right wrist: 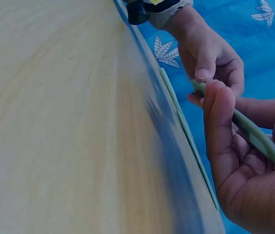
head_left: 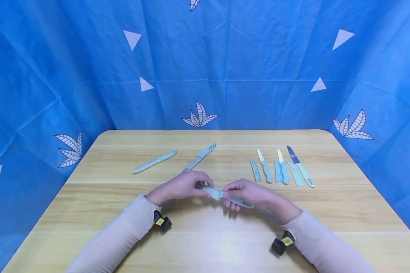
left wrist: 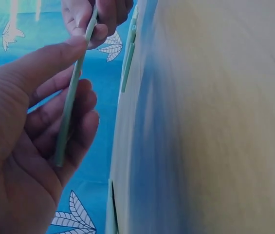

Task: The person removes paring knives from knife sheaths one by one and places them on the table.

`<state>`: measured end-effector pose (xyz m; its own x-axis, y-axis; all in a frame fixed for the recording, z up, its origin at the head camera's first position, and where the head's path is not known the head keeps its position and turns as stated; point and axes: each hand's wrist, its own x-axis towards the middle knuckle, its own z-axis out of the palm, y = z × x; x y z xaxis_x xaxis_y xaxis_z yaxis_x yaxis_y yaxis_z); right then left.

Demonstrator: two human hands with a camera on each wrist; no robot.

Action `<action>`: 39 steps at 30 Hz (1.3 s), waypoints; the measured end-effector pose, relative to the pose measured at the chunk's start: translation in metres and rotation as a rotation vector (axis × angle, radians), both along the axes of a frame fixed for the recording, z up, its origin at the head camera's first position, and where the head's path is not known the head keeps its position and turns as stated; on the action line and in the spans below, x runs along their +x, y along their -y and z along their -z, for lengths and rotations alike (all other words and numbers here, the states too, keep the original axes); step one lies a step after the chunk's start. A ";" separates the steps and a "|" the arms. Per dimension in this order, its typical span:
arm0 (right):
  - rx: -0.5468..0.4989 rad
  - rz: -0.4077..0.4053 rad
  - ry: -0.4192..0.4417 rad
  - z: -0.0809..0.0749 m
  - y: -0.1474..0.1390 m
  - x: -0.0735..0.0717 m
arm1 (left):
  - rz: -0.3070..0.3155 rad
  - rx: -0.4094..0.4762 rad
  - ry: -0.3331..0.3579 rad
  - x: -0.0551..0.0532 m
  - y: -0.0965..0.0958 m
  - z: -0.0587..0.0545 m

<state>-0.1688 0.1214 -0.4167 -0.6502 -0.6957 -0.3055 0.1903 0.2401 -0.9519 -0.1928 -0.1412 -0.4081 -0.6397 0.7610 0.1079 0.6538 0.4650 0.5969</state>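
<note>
Above the front middle of the table, both hands hold one small pale green knife between them. My left hand [head_left: 188, 184] pinches its pale sheath [head_left: 213, 192] between thumb and fingers; in the left wrist view the sheath [left wrist: 71, 97] appears edge-on as a thin strip. My right hand [head_left: 247, 191] grips the knife's handle [head_left: 243, 204], which has a hole near its end. Seen from the right wrist, the handle [right wrist: 259, 135] runs across the curled fingers. The blade is hidden within the sheath and behind the left fingers.
Behind the left hand lie two sheathed knives, one [head_left: 155, 162] at left and one [head_left: 206, 151] nearer the middle. At right lie three bare knives [head_left: 266, 171] [head_left: 284, 172] [head_left: 305, 174], with loose sheaths [head_left: 255, 171] [head_left: 278, 172] [head_left: 296, 174] beside them. A blue curtain [head_left: 225, 68] hangs behind the wooden table [head_left: 205, 246].
</note>
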 end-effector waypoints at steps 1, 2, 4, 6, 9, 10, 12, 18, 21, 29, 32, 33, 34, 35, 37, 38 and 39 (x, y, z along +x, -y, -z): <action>-0.001 0.004 -0.002 0.000 -0.001 0.000 | -0.021 0.008 0.030 0.000 0.000 0.001; -0.003 0.007 -0.006 0.000 -0.002 -0.001 | -0.041 0.019 0.058 -0.001 0.000 0.002; -0.005 0.012 -0.010 0.000 -0.004 -0.002 | -0.084 0.052 0.114 -0.002 -0.001 0.005; -0.007 0.015 -0.013 -0.001 -0.006 -0.003 | -0.126 0.095 0.158 -0.004 -0.001 0.007; -0.010 0.020 -0.023 -0.002 -0.008 -0.005 | -0.192 0.192 0.255 -0.005 -0.001 0.008; -0.012 0.023 -0.024 -0.003 -0.008 -0.005 | -0.217 0.224 0.292 -0.006 -0.001 0.008; -0.018 0.030 -0.027 -0.004 -0.009 -0.006 | -0.266 0.293 0.381 -0.006 -0.002 0.009; -0.031 0.051 -0.022 -0.007 -0.011 -0.007 | -0.351 0.489 0.617 -0.006 -0.005 0.012; -0.033 0.061 -0.027 -0.006 -0.012 -0.008 | -0.348 0.585 0.731 -0.007 -0.007 0.016; -0.055 0.095 -0.010 -0.006 -0.011 -0.009 | -0.343 0.804 0.962 -0.003 -0.011 0.017; -0.064 0.102 -0.006 -0.007 -0.011 -0.009 | -0.304 0.861 1.004 -0.001 -0.011 0.015; -0.067 0.104 -0.005 -0.007 -0.011 -0.009 | -0.289 0.881 1.023 -0.001 -0.012 0.015; -0.067 0.105 -0.006 -0.007 -0.010 -0.009 | -0.273 0.901 1.044 0.000 -0.012 0.015; -0.067 0.105 -0.006 -0.008 -0.010 -0.010 | -0.256 0.920 1.065 0.001 -0.012 0.014; -0.061 0.102 -0.010 -0.008 -0.010 -0.010 | -0.225 0.955 1.105 0.002 -0.013 0.014; -0.057 0.098 -0.013 -0.009 -0.010 -0.011 | -0.214 0.970 1.124 0.003 -0.013 0.015; -0.054 0.094 -0.014 -0.009 -0.009 -0.012 | -0.208 0.985 1.143 0.004 -0.013 0.015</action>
